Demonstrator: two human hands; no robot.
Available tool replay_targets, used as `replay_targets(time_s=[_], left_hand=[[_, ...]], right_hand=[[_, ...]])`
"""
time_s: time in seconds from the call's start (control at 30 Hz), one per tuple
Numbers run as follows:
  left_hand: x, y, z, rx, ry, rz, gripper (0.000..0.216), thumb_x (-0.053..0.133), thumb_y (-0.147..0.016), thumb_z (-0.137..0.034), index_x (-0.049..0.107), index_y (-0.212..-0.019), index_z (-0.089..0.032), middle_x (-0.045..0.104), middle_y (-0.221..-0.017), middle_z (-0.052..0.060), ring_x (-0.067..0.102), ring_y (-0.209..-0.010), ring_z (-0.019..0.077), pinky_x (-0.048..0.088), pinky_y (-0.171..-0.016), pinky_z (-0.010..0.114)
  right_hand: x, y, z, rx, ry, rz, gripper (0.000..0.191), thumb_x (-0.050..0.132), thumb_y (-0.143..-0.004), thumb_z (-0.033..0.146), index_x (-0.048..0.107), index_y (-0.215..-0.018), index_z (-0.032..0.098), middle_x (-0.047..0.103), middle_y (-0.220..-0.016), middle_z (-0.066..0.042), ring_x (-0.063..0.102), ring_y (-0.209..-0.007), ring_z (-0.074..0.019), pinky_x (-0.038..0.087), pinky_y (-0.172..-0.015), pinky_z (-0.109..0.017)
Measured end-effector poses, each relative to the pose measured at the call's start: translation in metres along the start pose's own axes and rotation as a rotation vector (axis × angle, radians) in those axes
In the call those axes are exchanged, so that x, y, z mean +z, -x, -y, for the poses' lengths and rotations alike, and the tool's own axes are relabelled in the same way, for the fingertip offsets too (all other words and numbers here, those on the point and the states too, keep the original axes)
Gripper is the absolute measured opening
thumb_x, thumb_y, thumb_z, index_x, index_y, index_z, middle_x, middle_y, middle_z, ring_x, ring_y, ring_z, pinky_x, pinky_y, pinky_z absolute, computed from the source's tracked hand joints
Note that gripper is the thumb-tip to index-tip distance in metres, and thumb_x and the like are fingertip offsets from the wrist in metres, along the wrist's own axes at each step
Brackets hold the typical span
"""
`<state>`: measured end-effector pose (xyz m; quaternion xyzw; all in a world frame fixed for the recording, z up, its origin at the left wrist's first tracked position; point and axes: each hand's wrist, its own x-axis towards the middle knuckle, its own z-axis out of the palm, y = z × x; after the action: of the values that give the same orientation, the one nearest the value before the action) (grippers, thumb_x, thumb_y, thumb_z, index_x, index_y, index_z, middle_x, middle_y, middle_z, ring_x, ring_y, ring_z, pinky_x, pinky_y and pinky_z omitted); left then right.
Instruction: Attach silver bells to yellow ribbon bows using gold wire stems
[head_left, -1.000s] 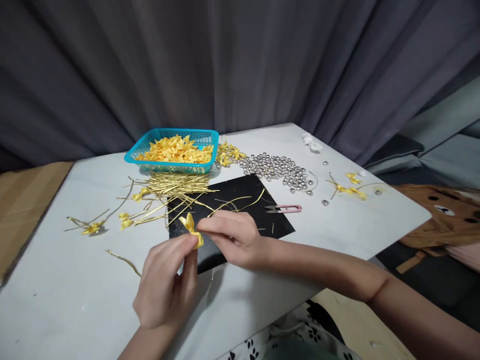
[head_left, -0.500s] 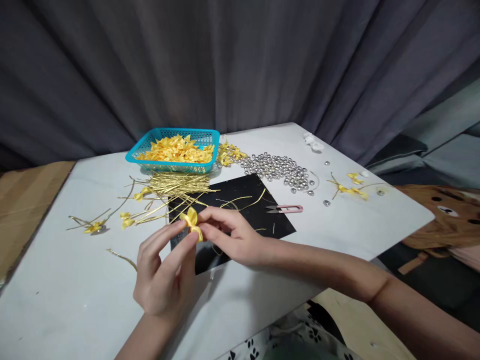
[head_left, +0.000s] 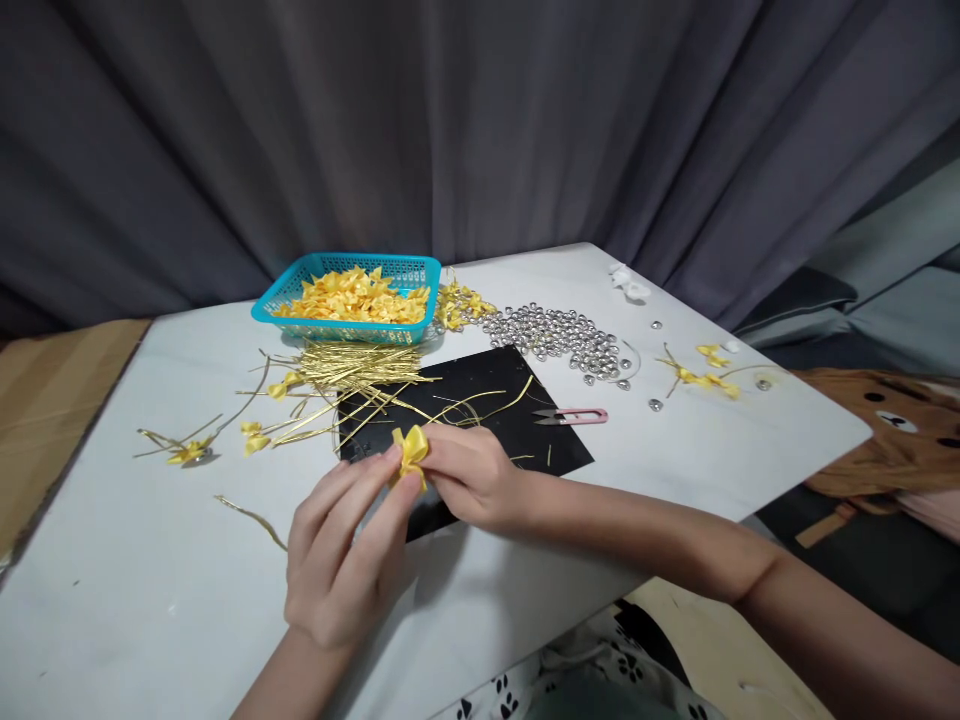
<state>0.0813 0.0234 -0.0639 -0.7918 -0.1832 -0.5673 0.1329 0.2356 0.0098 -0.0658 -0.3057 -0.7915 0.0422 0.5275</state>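
A small yellow ribbon bow (head_left: 413,450) is held over the near part of a black sheet (head_left: 480,385). My left hand (head_left: 345,550) pinches its left side between thumb and fingers. On the bow's right side, my right hand (head_left: 472,475) grips it with thumb and forefinger. Its back and anything tucked behind it are hidden by my fingers. Just beyond my hands lies a bundle of gold twist ties (head_left: 360,365), some reaching onto the black sheet. Pink-handled thread snips (head_left: 574,415) rest on the sheet's right part.
A blue basket (head_left: 337,325) full of yellow bows stands at the back of the white table (head_left: 187,600). Silver heart-shaped beads (head_left: 559,335) are heaped right of it. Finished-looking bow pieces with ties (head_left: 705,380) lie at the right. A single gold tie (head_left: 251,517) lies near my left hand.
Both hands have shifted slightly right with the bow. The bow has turned between my fingers, and my left fingers have closed in nearer to my right hand.
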Motion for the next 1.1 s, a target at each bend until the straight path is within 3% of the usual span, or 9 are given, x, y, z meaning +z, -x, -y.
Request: replay_targets(time_s=[0.1, 0.27, 0.53, 0.73, 0.93, 1.03, 1.1], left_hand=[[-0.001, 0.000, 0.001, -0.056, 0.010, 0.010, 0.037, 0.067, -0.073, 0.000, 0.066, -0.105, -0.018, 0.076, -0.090, 0.010, 0.069, -0.079, 0.0200, 0.055, -0.073, 0.031], [-0.001, 0.000, 0.002, -0.161, 0.048, 0.048, 0.039, 0.067, -0.072, 0.003, 0.065, -0.104, -0.018, 0.076, -0.089, 0.011, 0.068, -0.080, 0.0196, 0.054, -0.077, 0.033], [-0.001, 0.002, 0.002, -0.029, -0.013, 0.009, 0.052, 0.073, -0.065, 0.004, 0.066, -0.114, -0.014, 0.075, -0.082, 0.011, 0.066, -0.072, 0.0209, 0.054, -0.078, 0.036], [-0.007, 0.004, 0.003, 0.065, -0.042, 0.078, 0.069, 0.074, -0.063, 0.007, 0.059, -0.127, -0.015, 0.074, -0.083, 0.008, 0.063, -0.073, 0.0183, 0.051, -0.086, 0.032], [-0.010, 0.005, 0.006, 0.144, -0.057, 0.075, 0.063, 0.073, -0.065, 0.005, 0.061, -0.124, -0.013, 0.074, -0.083, 0.007, 0.063, -0.074, 0.0168, 0.049, -0.092, 0.030], [-0.008, 0.004, 0.002, 0.032, -0.053, 0.080, 0.061, 0.073, -0.066, 0.004, 0.062, -0.122, -0.018, 0.074, -0.082, 0.005, 0.063, -0.073, 0.0168, 0.051, -0.085, 0.031], [-0.005, 0.002, -0.002, -0.177, 0.022, 0.049, 0.054, 0.072, -0.067, 0.002, 0.064, -0.115, -0.023, 0.073, -0.081, 0.003, 0.064, -0.074, 0.0170, 0.052, -0.081, 0.032]], right_hand=[[0.002, 0.000, 0.004, 0.007, 0.024, -0.047, 0.022, 0.032, -0.094, 0.011, 0.052, -0.086, 0.015, 0.061, -0.074, -0.005, 0.058, -0.067, -0.0107, 0.047, -0.061, -0.019], [0.006, 0.003, 0.009, 0.203, -0.033, -0.061, 0.011, 0.042, -0.091, 0.015, 0.052, -0.087, 0.016, 0.060, -0.074, -0.002, 0.050, -0.055, -0.0081, 0.045, -0.054, -0.019], [0.002, 0.005, 0.009, 0.175, -0.028, -0.058, 0.014, 0.042, -0.088, 0.008, 0.052, -0.082, 0.016, 0.055, -0.067, -0.002, 0.050, -0.060, -0.0108, 0.044, -0.056, -0.021], [0.004, 0.006, 0.008, 0.130, -0.022, -0.002, 0.015, 0.041, -0.087, 0.009, 0.047, -0.076, 0.017, 0.050, -0.066, -0.001, 0.047, -0.060, -0.0105, 0.042, -0.054, -0.019], [0.004, 0.005, 0.008, 0.118, -0.037, 0.024, 0.018, 0.037, -0.091, 0.011, 0.046, -0.076, 0.017, 0.052, -0.069, -0.002, 0.050, -0.064, -0.0103, 0.044, -0.056, -0.018], [0.004, 0.004, 0.010, 0.129, -0.009, 0.043, 0.019, 0.036, -0.092, 0.013, 0.047, -0.076, 0.017, 0.053, -0.068, -0.002, 0.051, -0.063, -0.0108, 0.045, -0.056, -0.020], [0.003, 0.004, 0.013, 0.163, 0.026, 0.029, 0.016, 0.038, -0.092, 0.016, 0.049, -0.080, 0.017, 0.055, -0.067, -0.002, 0.052, -0.061, -0.0109, 0.045, -0.055, -0.020]])
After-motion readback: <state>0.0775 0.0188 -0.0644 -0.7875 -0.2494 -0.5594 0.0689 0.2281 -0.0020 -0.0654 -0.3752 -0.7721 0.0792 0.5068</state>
